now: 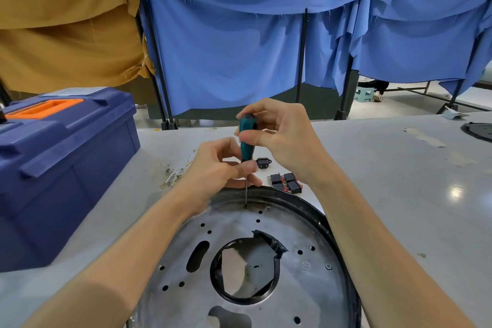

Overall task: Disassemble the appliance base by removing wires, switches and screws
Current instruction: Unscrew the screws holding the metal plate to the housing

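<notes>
The round appliance base (pixel 300 269), a grey metal plate with a black rim and a large centre hole, lies in front of me. A teal-handled screwdriver (pixel 246 141) stands upright with its tip in a screw (pixel 245 206) near the far edge of the plate. My right hand (pixel 282 136) grips the top of the handle. My left hand (pixel 221 168) pinches the screwdriver where handle meets shaft. Another screw (pixel 328 266) sits in the plate at right. Removed switches (pixel 286 181), a black socket part (pixel 264 162) and loose white wires (pixel 175 172) lie on the table beyond the base.
A blue toolbox (pixel 61 168) with an orange handle stands at the left on the grey table (pixel 399 181). Another dark round part (pixel 479 130) lies at the far right edge. Blue and mustard cloths hang on frames behind the table.
</notes>
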`<act>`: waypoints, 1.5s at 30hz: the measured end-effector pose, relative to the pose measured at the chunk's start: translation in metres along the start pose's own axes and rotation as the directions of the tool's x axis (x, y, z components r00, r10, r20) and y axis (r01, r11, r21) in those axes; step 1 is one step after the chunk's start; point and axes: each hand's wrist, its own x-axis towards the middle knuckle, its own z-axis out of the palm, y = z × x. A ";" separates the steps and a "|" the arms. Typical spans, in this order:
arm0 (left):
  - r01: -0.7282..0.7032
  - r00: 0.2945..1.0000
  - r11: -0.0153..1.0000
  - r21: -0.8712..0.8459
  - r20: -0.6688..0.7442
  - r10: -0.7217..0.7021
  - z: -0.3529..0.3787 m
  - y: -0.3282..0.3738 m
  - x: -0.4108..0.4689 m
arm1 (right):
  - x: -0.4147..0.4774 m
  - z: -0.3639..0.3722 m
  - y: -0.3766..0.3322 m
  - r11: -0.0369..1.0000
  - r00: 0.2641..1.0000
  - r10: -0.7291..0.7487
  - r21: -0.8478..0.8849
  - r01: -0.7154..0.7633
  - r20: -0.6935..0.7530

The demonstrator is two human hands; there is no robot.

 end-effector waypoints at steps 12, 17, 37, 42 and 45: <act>0.030 0.995 0.999 0.028 0.094 -0.033 -0.003 -0.005 0.000 | -0.001 -0.001 0.006 0.985 0.997 -0.040 0.169 0.028 0.072; 0.061 0.998 0.998 -0.024 0.018 -0.061 -0.004 -0.002 0.000 | -0.002 -0.001 0.005 0.972 0.992 -0.033 0.235 0.004 0.122; 0.042 0.991 0.995 -0.086 0.131 -0.030 -0.001 -0.005 -0.001 | -0.004 -0.002 0.003 0.988 0.997 -0.016 0.154 0.004 0.076; 0.054 0.998 0.996 -0.066 0.043 -0.051 -0.002 -0.005 0.002 | -0.005 0.008 0.001 0.990 0.998 -0.024 0.139 0.016 0.052; 0.079 0.997 0.992 -0.093 0.022 -0.077 0.000 -0.003 0.003 | -0.004 0.008 0.000 0.997 1.000 -0.017 0.081 0.018 -0.015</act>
